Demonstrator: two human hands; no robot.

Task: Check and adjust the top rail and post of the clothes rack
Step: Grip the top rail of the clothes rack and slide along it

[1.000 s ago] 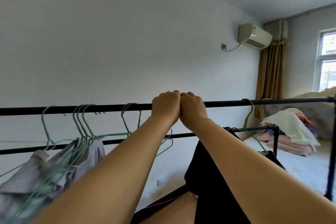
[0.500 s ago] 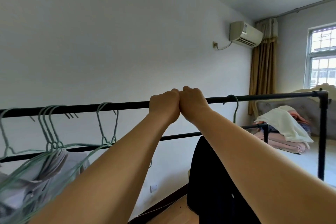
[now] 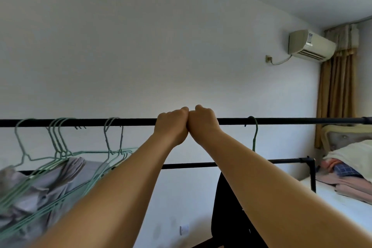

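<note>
While both bare forearms reach up and away from the near edge, the left hand [image 3: 171, 126] and the right hand [image 3: 203, 124] sit fist-to-fist on the black top rail [image 3: 281, 121], fingers curled over it and closed around the bar, knuckles touching each other at the middle of the span. The rail runs level from the left edge to the right edge, across a plain white wall [image 3: 141, 46]. Left of the hands, pale green wire hangers [image 3: 58, 137] hook over the rail in a loose bunch, some carrying grey garments [image 3: 50, 183] that sag toward the near left; these crowd the rail on that side up to just beside the left wrist. Right of the hands a single green hanger [image 3: 254, 133] hooks on the rail, apart from the right fist, with a black garment [image 3: 231, 217] below it, partly hidden by the right forearm. A lower black rail [image 3: 191, 165] runs farther back, meeting a short upright post [image 3: 312, 177] at the right. The top rail's own right end shows only a joint at the frame edge; its post cannot be made out. Far right: folded bedding [image 3: 348, 177] on a bed, a brown curtain [image 3: 336, 96], and an air conditioner [image 3: 311, 47] high on the wall with a cord to a socket.
</note>
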